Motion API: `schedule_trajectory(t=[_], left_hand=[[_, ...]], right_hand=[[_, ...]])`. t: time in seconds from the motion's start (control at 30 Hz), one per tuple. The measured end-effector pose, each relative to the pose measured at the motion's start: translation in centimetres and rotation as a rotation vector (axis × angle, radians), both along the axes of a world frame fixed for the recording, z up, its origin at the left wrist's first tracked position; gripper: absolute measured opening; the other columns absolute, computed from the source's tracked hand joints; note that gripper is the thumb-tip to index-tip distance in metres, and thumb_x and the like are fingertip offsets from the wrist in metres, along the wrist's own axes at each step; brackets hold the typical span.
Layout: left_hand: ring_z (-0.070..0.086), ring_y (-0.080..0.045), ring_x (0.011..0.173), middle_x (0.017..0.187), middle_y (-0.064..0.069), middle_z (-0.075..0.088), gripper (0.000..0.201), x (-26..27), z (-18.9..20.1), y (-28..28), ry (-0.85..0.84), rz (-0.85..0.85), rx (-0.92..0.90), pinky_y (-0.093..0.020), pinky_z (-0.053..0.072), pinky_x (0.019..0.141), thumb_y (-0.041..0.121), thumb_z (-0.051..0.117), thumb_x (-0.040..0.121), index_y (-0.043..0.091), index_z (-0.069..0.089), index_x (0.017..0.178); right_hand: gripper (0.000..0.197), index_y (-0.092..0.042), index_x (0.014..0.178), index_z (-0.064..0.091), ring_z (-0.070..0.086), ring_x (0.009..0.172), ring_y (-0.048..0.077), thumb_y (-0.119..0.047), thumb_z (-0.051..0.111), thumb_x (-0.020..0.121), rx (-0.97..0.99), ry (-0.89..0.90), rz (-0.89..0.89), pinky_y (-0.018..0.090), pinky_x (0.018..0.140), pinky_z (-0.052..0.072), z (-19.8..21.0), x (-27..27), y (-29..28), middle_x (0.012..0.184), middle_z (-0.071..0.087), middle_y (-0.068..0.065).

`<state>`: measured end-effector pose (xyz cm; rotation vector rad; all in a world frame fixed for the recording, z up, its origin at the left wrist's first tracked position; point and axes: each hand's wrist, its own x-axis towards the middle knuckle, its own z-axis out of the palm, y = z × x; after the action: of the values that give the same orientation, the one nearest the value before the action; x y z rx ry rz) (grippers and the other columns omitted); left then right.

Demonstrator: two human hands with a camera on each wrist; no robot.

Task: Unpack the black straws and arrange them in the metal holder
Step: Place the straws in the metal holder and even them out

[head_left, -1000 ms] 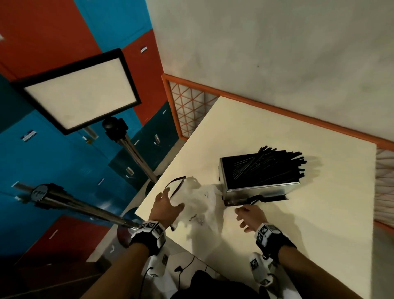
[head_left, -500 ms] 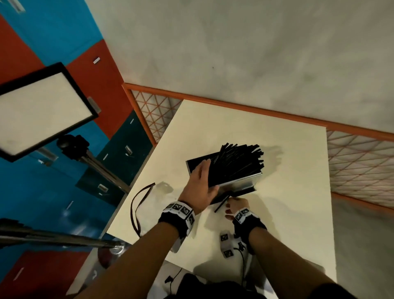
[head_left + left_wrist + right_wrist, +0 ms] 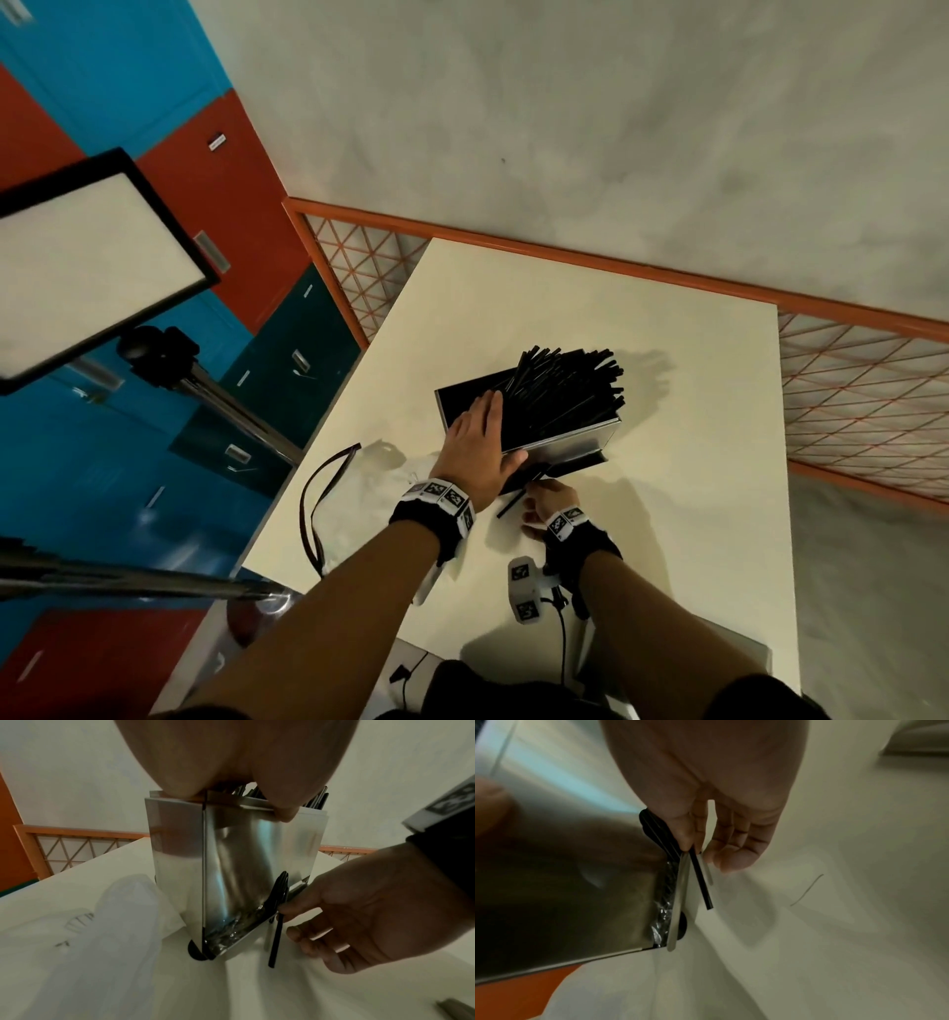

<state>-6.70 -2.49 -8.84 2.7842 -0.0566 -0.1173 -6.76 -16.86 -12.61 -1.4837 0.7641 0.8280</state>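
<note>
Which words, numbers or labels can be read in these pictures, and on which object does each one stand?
No text can be read.
Locker label plates: too small and blurred.
Wrist bands on left hand and right hand: black-and-white square marker patterns only, no letters.
Plastic bag: faint print, illegible.
Metal holder: no marking seen.

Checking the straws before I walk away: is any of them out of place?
Yes. One black straw sticks out at the foot of the metal holder, outside it, pinched by the right hand. The other straws stand inside, leaning unevenly.
</note>
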Motion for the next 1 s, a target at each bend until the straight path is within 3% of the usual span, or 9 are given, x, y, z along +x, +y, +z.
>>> schedule_trajectory(t=[0.2, 0.47, 0.63, 0.73, 0.83, 0.9, 1.0], left_hand=[[0.016, -0.03, 0.152, 0.165, -0.013, 0.012, 0.084, 0.2, -0.3, 0.1, 0.002, -0.011, 0.02, -0.043, 0.017, 0.124, 0.057, 0.04, 0.099, 0.01, 0.003, 0.159], [0.024, -0.032, 0.149, 0.163, -0.016, 0.018, 0.085, 0.0, 0.0, 0.0, -0.023, -0.009, 0.002, -0.044, 0.021, 0.122, 0.056, 0.045, 0.098, 0.008, 0.009, 0.158], [0.03, -0.035, 0.145, 0.162, -0.017, 0.021, 0.085, 0.0, -0.2, 0.0, -0.047, -0.003, 0.005, -0.045, 0.026, 0.119, 0.055, 0.047, 0.097, 0.007, 0.013, 0.158], [0.031, -0.035, 0.145, 0.162, -0.015, 0.022, 0.086, -0.2, 0.1, -0.1, -0.058, 0.009, -0.021, -0.045, 0.027, 0.118, 0.054, 0.051, 0.096, 0.008, 0.012, 0.158], [0.029, -0.033, 0.146, 0.162, -0.014, 0.023, 0.09, -0.1, 0.7, -0.2, -0.056, 0.035, -0.085, -0.045, 0.026, 0.117, 0.052, 0.056, 0.094, 0.008, 0.011, 0.158], [0.028, -0.032, 0.146, 0.161, -0.013, 0.025, 0.089, -0.1, 1.1, -0.3, -0.046, 0.057, -0.166, -0.044, 0.025, 0.118, 0.048, 0.059, 0.094, 0.009, 0.012, 0.158], [0.031, -0.03, 0.145, 0.158, -0.012, 0.03, 0.073, 0.0, 1.3, 0.2, -0.033, 0.105, -0.373, -0.042, 0.028, 0.119, 0.034, 0.056, 0.099, 0.011, 0.019, 0.157]], right_hand=[[0.02, -0.002, 0.1, 0.065, 0.061, 0.063, 0.028, -0.02, 0.056, 0.097, -0.098, -0.069, 0.156, 0.034, 0.058, 0.053, 0.0, -0.9, -0.9, 0.08, 0.065, 0.015], [0.021, 0.008, 0.082, 0.069, 0.071, 0.061, 0.032, -0.008, 0.057, 0.088, -0.127, 0.073, 0.526, 0.045, 0.068, 0.062, 0.1, -3.4, -1.9, 0.074, 0.073, 0.02], [0.022, 0.009, 0.088, 0.068, 0.072, 0.062, 0.034, -0.013, 0.064, 0.086, -0.178, 0.065, 0.711, 0.037, 0.053, 0.059, 0.7, -4.6, -3.8, 0.074, 0.073, 0.022], [0.027, 0.003, 0.091, 0.067, 0.073, 0.066, 0.032, -0.022, 0.068, 0.08, -0.316, -0.044, 0.904, 0.041, 0.061, 0.061, 1.3, -4.9, -4.5, 0.078, 0.074, 0.017], [0.034, -0.005, 0.107, 0.062, 0.067, 0.094, 0.033, -0.028, 0.066, 0.082, -0.619, -0.26, 1.218, 0.033, 0.073, 0.053, 4.0, -4.7, -4.8, 0.107, 0.067, 0.014], [0.031, -0.011, 0.114, 0.06, 0.063, 0.102, 0.034, -0.027, 0.059, 0.087, -0.729, -0.366, 1.343, 0.035, 0.079, 0.049, 7.1, -3.8, -5.5, 0.115, 0.062, 0.012], [0.024, -0.017, 0.109, 0.066, 0.063, 0.098, 0.031, -0.024, 0.051, 0.091, -0.825, -0.515, 1.417, 0.037, 0.083, 0.05, 13.5, -1.2, -7.0, 0.111, 0.062, 0.009]])
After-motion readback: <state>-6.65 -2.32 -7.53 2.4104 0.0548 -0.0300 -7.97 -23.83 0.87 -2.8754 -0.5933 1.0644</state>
